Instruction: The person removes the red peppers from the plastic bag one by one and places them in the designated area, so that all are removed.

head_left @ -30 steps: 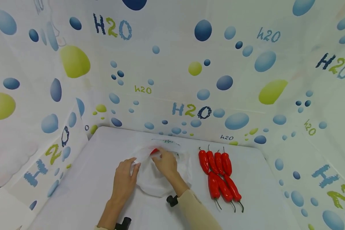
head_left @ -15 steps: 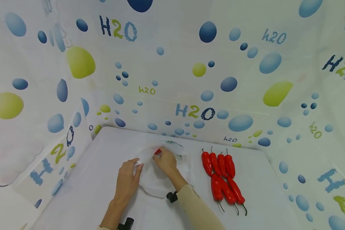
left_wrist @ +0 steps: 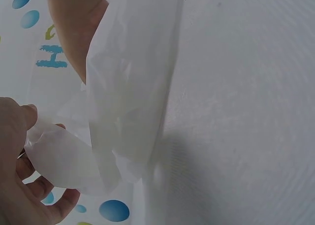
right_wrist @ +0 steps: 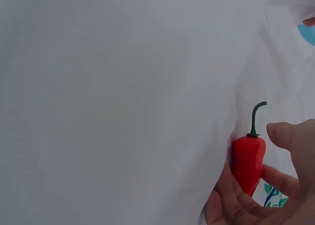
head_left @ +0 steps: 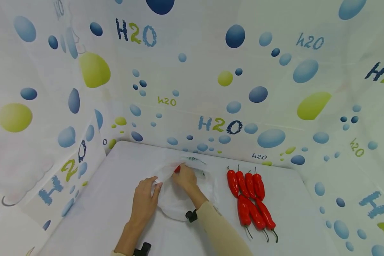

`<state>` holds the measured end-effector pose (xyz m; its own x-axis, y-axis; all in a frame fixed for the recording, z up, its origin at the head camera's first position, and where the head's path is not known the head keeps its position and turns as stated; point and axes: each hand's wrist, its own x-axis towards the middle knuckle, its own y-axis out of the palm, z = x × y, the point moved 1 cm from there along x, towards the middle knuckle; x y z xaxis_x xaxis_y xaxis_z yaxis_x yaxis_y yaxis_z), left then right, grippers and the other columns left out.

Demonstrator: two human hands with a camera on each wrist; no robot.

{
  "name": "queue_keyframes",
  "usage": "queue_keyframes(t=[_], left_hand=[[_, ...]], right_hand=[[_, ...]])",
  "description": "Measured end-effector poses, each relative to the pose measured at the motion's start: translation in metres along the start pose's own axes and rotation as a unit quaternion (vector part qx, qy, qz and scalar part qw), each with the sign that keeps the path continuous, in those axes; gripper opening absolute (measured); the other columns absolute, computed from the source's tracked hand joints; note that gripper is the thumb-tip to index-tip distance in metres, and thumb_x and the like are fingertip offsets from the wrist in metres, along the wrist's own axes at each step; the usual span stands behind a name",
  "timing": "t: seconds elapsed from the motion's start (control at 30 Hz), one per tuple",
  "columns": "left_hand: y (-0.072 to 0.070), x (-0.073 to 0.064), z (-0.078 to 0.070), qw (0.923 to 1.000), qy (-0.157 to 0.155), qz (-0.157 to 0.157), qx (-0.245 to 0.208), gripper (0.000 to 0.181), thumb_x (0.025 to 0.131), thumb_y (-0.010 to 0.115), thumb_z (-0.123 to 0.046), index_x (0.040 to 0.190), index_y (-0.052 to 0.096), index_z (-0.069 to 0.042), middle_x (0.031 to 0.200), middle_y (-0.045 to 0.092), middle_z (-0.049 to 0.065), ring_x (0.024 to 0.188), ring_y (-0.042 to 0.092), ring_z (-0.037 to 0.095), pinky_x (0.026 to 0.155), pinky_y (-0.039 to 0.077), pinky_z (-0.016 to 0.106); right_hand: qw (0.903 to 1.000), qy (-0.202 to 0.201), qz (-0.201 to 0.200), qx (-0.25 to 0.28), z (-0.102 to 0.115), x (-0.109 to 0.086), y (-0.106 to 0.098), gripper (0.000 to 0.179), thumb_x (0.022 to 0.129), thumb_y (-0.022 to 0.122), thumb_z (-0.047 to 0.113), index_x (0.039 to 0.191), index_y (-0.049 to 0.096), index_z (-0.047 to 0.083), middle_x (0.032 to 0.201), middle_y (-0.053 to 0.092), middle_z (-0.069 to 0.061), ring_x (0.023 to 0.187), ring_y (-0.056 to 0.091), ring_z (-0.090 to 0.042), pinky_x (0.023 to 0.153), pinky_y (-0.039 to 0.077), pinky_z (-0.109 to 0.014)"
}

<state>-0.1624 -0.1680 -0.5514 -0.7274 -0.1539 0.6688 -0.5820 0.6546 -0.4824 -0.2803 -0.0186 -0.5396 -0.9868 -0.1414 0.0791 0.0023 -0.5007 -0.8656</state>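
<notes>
A thin white plastic bag (head_left: 171,210) with a green print lies on the table in the head view, its mouth spread. My left hand (head_left: 144,201) pinches the left edge of its mouth between thumb and fingers, and the left wrist view shows the bag's film (left_wrist: 64,158) held there. Reaching into the mouth, my right hand (head_left: 186,179) holds a red chili pepper (right_wrist: 247,158). In the right wrist view its curved green stem points up, the fingers lie around its lower part, and the thumb (right_wrist: 281,134) stands apart. Only a bit of red shows in the head view.
Several red chili peppers (head_left: 244,211) with green stems lie in two rows to the right of the bag. The white table (head_left: 115,170) is enclosed at the back and sides by a white curtain (head_left: 192,81) printed with blue and green drops.
The head view has turned slightly left, so the scene sits further right. Relative to the bag, my right hand has shifted a little left over the pepper. My left hand keeps its hold.
</notes>
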Motion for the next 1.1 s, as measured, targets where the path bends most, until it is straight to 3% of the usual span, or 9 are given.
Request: queue_keyframes(t=[0.13,0.27,0.57,0.8,1.0,1.1], left_hand=[[0.002,0.0,-0.001,1.0,-0.004,0.004,0.0,0.032,0.092,0.081,-0.01,0.119,0.068,0.001,0.105,0.072,0.018,0.094,0.065,0.037,0.084,0.052,0.053],[0.003,-0.001,-0.001,1.0,-0.004,0.005,0.002,0.032,0.092,0.081,-0.01,0.119,0.068,0.001,0.106,0.072,0.017,0.094,0.065,0.036,0.085,0.052,0.053],[0.006,-0.002,-0.001,1.0,-0.002,0.008,0.005,0.033,0.091,0.082,-0.01,0.119,0.068,0.001,0.106,0.072,0.017,0.096,0.066,0.037,0.085,0.053,0.054],[0.006,-0.002,-0.001,1.0,0.003,0.005,0.005,0.033,0.091,0.082,-0.01,0.118,0.068,0.002,0.106,0.072,0.018,0.095,0.066,0.038,0.084,0.052,0.054],[0.003,-0.001,-0.001,1.0,0.003,0.001,0.004,0.031,0.092,0.081,-0.01,0.118,0.068,0.002,0.104,0.072,0.018,0.094,0.065,0.038,0.085,0.051,0.053],[0.002,-0.001,-0.001,1.0,0.003,0.0,0.005,0.031,0.091,0.081,-0.009,0.117,0.068,0.003,0.104,0.072,0.019,0.093,0.065,0.038,0.085,0.051,0.054]], right_hand=[[0.9999,0.008,-0.01,-0.009,-0.004,0.001,0.002,0.051,0.097,0.069,0.036,0.135,0.06,0.005,0.119,0.071,-0.013,0.103,0.069,-0.029,0.088,0.059,-0.045],[0.9994,0.026,-0.022,-0.007,-0.009,0.001,0.006,0.053,0.097,0.068,0.039,0.138,0.059,0.008,0.117,0.07,-0.01,0.1,0.068,-0.027,0.085,0.059,-0.045],[0.9978,0.05,-0.032,-0.03,-0.015,-0.003,0.007,0.034,0.094,0.074,0.037,0.122,0.066,0.018,0.099,0.066,-0.006,0.086,0.065,-0.023,0.07,0.056,-0.039],[0.9978,0.056,-0.037,0.0,-0.015,-0.012,-0.001,0.028,0.092,0.074,0.031,0.103,0.072,0.006,0.095,0.063,-0.009,0.079,0.062,-0.024,0.062,0.054,-0.038],[0.9955,0.03,-0.071,0.055,-0.019,-0.02,-0.006,0.043,0.089,0.075,0.019,0.127,0.064,0.0,0.109,0.067,-0.013,0.092,0.065,-0.027,0.077,0.058,-0.043],[0.9925,0.002,-0.094,0.078,-0.022,-0.023,-0.007,0.043,0.091,0.072,0.016,0.13,0.062,0.001,0.114,0.068,-0.014,0.098,0.065,-0.028,0.084,0.057,-0.045]])
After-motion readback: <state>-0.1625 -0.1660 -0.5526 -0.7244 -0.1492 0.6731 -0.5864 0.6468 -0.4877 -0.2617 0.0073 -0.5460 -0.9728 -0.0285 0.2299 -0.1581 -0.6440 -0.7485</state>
